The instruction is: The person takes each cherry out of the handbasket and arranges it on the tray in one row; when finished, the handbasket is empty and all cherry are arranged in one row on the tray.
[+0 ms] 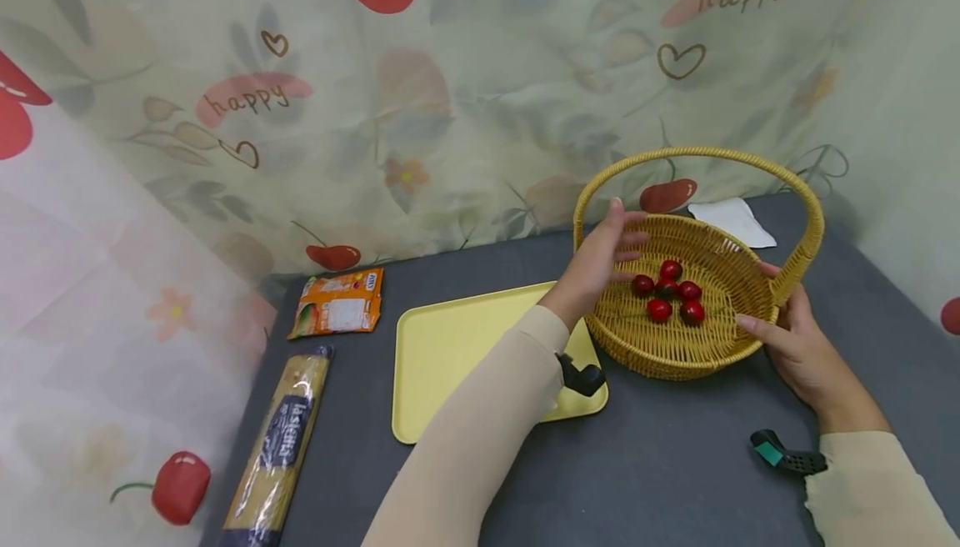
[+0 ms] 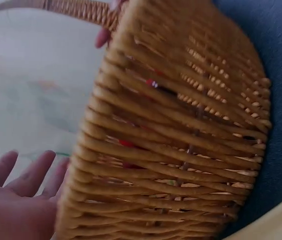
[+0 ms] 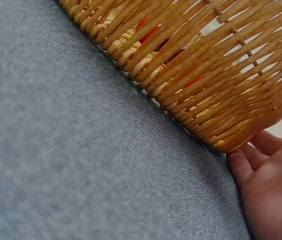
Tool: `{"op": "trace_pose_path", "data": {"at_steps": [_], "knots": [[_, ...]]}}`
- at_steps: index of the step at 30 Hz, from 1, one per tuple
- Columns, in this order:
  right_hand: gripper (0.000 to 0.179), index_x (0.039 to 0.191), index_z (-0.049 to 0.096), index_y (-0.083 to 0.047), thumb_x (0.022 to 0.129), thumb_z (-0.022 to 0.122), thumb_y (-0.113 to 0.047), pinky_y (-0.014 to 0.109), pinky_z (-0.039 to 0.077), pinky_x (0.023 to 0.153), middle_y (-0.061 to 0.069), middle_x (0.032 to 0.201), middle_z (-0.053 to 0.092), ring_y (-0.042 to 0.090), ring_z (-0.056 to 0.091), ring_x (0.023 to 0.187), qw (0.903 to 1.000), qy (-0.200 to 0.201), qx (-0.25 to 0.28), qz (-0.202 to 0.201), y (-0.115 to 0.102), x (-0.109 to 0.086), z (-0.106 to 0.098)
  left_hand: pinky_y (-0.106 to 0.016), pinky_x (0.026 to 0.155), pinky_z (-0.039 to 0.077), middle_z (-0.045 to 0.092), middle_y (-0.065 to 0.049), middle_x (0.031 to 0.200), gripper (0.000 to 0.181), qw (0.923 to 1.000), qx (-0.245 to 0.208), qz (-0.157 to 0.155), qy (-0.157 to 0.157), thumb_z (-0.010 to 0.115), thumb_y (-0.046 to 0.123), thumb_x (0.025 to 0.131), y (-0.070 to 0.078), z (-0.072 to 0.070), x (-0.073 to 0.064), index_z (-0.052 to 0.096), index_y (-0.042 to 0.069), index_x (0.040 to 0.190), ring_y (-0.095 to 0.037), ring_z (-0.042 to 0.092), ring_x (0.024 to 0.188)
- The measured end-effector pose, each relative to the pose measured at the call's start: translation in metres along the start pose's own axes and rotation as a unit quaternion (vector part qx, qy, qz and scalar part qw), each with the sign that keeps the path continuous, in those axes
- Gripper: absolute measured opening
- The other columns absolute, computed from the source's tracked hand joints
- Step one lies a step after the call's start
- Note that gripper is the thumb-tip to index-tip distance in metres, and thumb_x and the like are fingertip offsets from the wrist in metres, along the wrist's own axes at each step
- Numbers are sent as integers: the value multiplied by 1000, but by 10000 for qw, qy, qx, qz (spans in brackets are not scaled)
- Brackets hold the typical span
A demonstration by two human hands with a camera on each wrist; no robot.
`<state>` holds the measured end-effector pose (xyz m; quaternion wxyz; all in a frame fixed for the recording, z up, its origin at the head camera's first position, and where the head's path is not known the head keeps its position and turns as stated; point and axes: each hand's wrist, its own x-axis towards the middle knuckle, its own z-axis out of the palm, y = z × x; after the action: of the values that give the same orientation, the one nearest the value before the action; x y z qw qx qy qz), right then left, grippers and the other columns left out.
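1. The basket (image 1: 671, 363), near the bench's (image 1: 675, 468) back-right corner, holds red fruits (image 1: 691, 312); gentle handling should stop them rolling.
2. Left hand (image 1: 597, 262), fingers spread by the left rim: probably needs firmer hold.
3. Right hand (image 1: 801, 351) pinches the right rim; best kept level.

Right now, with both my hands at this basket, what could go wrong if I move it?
The red fruits lie loose in the basket, so a tilt could send them rolling toward the rim. Your right hand grips one side, but your left hand is open at the other, so a lift now might be lopsided. The yellow tray sits close by on the left, so a leftward slide may bump it.
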<state>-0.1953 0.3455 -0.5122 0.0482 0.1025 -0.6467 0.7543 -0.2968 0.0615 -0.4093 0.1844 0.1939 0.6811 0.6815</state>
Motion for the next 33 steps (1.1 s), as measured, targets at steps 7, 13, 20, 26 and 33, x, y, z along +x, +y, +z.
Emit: {"op": "trace_pose_path", "data": {"at_steps": [7,13,20,26,33], "knots": [[81,168,19,-24,106,58,10,20,35,108,11,162,27,28,28,149,9999,-110,25,-42,-1,5,4,-53,105,52,59,-10,155,84,9972,348,-279,604,23,75,110,-16,7,20,52,17,163,-38,57,138],[82,168,19,-25,106,59,9,19,38,106,13,163,26,29,30,149,10000,-83,-16,47,-1,6,7,-39,103,51,63,1,149,58,9852,1334,-537,932,34,54,118,-20,15,22,61,19,156,-16,59,131],[83,169,18,-26,106,58,9,20,31,112,10,163,27,27,28,150,10000,-11,-43,11,-5,4,5,-33,72,44,66,-2,139,46,9723,2058,-858,703,55,9,109,-22,22,25,65,19,152,-14,61,102],[81,168,19,-25,106,58,10,20,32,111,7,161,31,26,30,149,10000,8,5,-65,-4,2,2,-26,57,40,67,4,77,45,9270,3507,-1263,409,66,9,104,-30,31,36,69,23,147,-15,47,61],[83,169,17,-26,106,59,8,20,31,112,9,162,27,26,30,149,9999,4,-92,46,-1,0,2,-20,93,47,73,10,125,32,8709,4769,-1139,345,71,16,105,-34,35,33,77,22,136,-10,63,119]]}}
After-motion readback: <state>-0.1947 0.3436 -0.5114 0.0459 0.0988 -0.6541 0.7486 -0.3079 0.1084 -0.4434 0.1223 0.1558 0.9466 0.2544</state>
